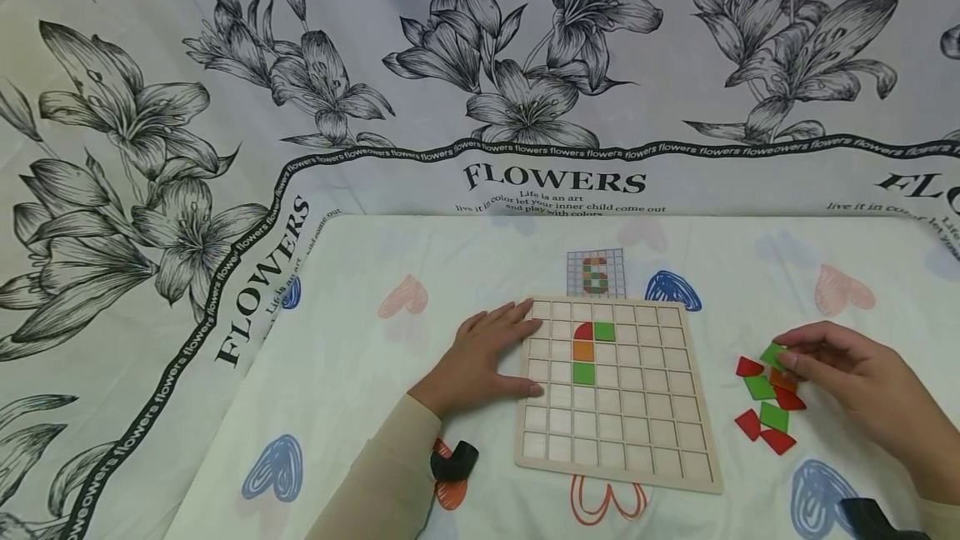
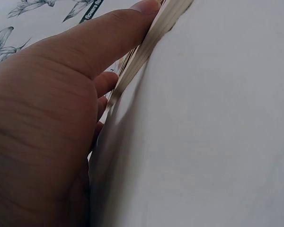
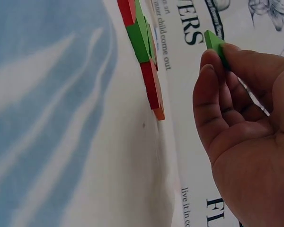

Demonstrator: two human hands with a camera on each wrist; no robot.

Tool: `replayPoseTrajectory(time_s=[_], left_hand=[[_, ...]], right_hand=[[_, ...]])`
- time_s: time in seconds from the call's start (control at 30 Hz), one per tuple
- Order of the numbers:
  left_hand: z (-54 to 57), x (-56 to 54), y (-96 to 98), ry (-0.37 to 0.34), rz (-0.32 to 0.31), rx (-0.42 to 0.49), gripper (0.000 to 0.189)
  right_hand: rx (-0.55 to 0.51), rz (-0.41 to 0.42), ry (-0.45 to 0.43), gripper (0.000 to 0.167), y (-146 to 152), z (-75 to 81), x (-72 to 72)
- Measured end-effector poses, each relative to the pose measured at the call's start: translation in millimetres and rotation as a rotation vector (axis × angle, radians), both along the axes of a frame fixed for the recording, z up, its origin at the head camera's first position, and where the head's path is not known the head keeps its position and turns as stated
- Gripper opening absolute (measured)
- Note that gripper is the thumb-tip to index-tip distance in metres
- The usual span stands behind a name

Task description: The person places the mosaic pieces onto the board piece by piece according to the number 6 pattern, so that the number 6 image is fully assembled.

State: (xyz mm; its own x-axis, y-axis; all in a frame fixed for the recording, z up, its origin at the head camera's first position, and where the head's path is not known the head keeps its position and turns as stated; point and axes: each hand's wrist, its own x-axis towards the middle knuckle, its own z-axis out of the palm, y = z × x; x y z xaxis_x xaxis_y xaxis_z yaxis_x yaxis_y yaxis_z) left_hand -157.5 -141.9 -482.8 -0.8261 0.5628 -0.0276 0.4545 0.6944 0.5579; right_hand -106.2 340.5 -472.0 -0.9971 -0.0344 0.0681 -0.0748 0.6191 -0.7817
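Note:
My left hand (image 1: 487,352) rests at the left edge of a wooden grid board (image 1: 637,423), thumb and fingers spread along the rim. In the left wrist view the thumb (image 2: 109,35) lies along the board's side (image 2: 154,38). On the board sit a red rounded tile (image 1: 583,331), a green square tile (image 1: 603,332), an orange square tile (image 1: 583,351) and a lower green tile (image 1: 583,373). To the right of the board my right hand (image 1: 855,373) pinches a green tile (image 3: 214,45) between thumb and fingertips, above a loose pile of tiles.
The pile holds red (image 1: 747,424), green (image 1: 774,417) and orange pieces. A small pattern card (image 1: 596,273) with a coloured figure lies behind the board. A heart-print cloth (image 1: 360,390) covers the table; a flower-print cloth (image 1: 420,115) extends beyond it.

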Motion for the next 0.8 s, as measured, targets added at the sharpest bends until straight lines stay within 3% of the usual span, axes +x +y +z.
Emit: replayPoseTrajectory(time_s=[0.8], left_hand=[[-0.7, 0.2, -0.3, -0.008, -0.001, 0.004, 0.095]], right_hand=[[-0.073, 0.068, 0.009, 0.017, -25.9, 17.6, 9.8]])
